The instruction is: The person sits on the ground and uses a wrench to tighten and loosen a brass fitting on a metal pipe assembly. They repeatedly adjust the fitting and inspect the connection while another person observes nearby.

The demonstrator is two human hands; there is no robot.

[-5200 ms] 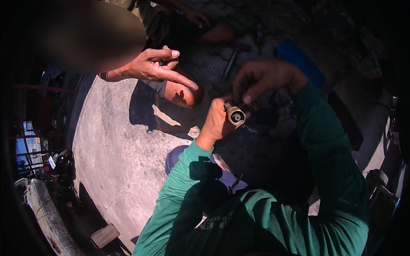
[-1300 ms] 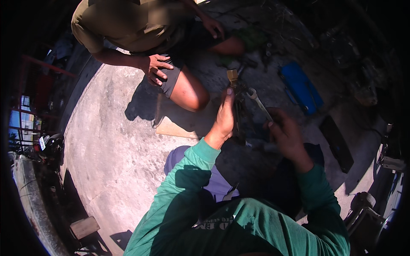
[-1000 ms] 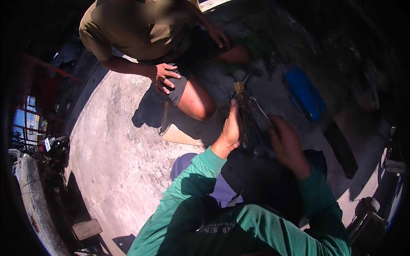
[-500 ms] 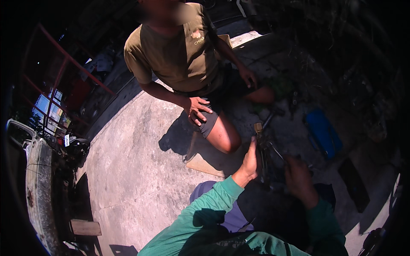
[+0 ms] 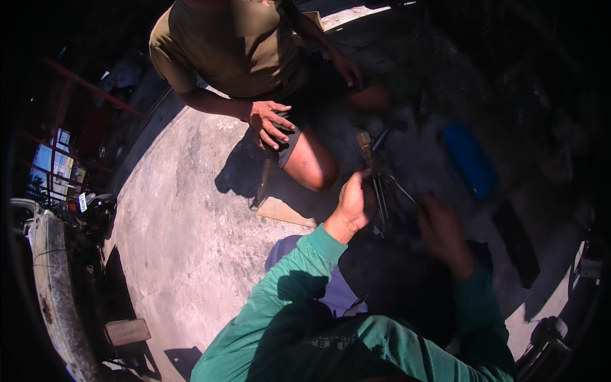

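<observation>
My left hand (image 5: 352,202) closes around a metal assembly with thin rods (image 5: 381,198) and a brass-coloured fitting (image 5: 365,141) that sticks up above the fingers. Most of its lower part is lost in dark shadow. Closed in shade, my right hand (image 5: 442,234) grips a slim shiny metal tool (image 5: 402,189), its far end slanting up toward the assembly. Whether the tool touches the assembly I cannot tell. A dark metal bar (image 5: 380,138) appears just beyond the brass-coloured fitting.
Across from me a person in a brown shirt (image 5: 223,57) kneels, one hand (image 5: 270,122) on a thigh. A flat board (image 5: 286,212) lies by the knee. At right are a blue case (image 5: 470,160) and a dark slab (image 5: 517,245). A wooden block (image 5: 127,332) sits lower left.
The view has shifted, so the scene sits higher and further left. My left thumb, upright before, now wraps in, and more of the brass-coloured fitting shows. The right hand keeps its tool.
</observation>
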